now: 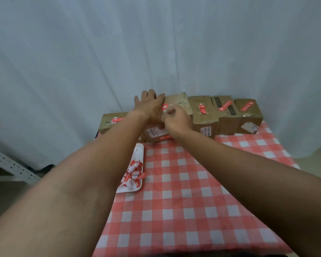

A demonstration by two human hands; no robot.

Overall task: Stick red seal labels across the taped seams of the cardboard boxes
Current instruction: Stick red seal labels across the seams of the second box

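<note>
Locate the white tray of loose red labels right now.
In the head view, the white tray sits on the checked tablecloth left of centre, just in front of the row of boxes and partly under the left forearm.

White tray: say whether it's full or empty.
Neither: the white tray holds a loose pile of red seal labels at its near end; its far end is bare.

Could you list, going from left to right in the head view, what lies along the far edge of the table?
Low box with a red label → left hand flat on the box being sealed → right hand pressing on that box's label → three more labelled boxes.
</note>
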